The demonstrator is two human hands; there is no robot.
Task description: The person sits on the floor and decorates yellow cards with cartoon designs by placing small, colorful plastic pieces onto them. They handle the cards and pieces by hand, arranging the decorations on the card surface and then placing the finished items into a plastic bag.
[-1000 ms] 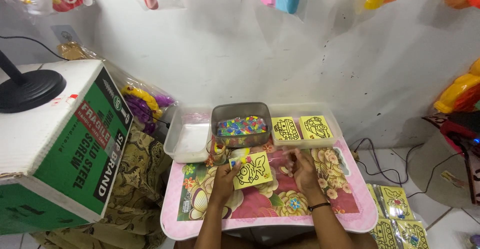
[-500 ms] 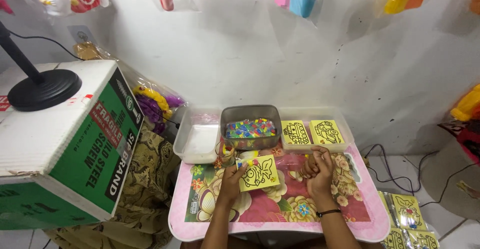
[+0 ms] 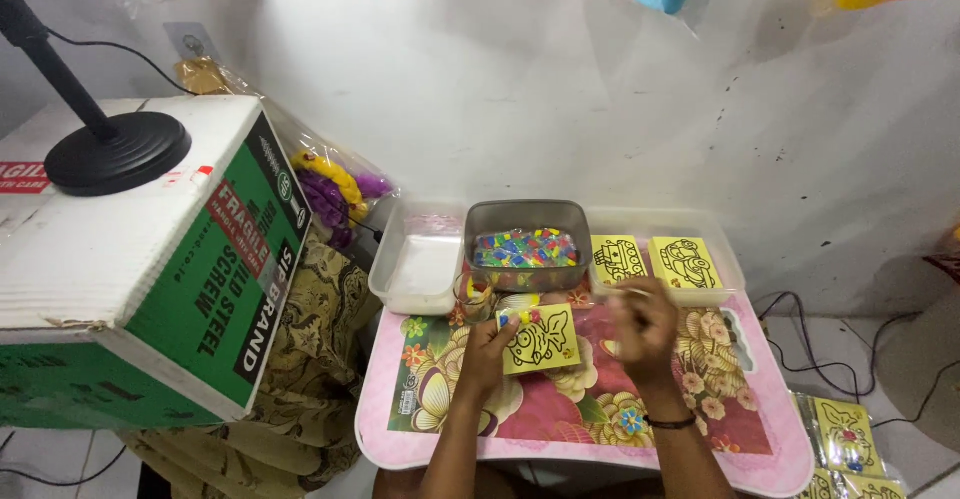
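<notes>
Our left hand (image 3: 487, 356) pinches a yellow picture card (image 3: 541, 339) near the middle of the pink floral table (image 3: 560, 429). Our right hand (image 3: 643, 327) grips a thin stick (blurred), just beside it; a grey bead tub (image 3: 525, 249) sits at the far edge.

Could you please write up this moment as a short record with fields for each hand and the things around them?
Left hand: left hand holds a small yellow card with a black line drawing, tilted up off the table
Right hand: right hand beside the card, pinching a thin stick; fingers blurred
Surface: low pink table with a flower print
Behind the card: grey plastic tub of small multicoloured pieces
Left of tub: clear plastic tray
Right of tub: two more yellow picture cards in a clear tray
Far left: green and white cardboard box
</notes>
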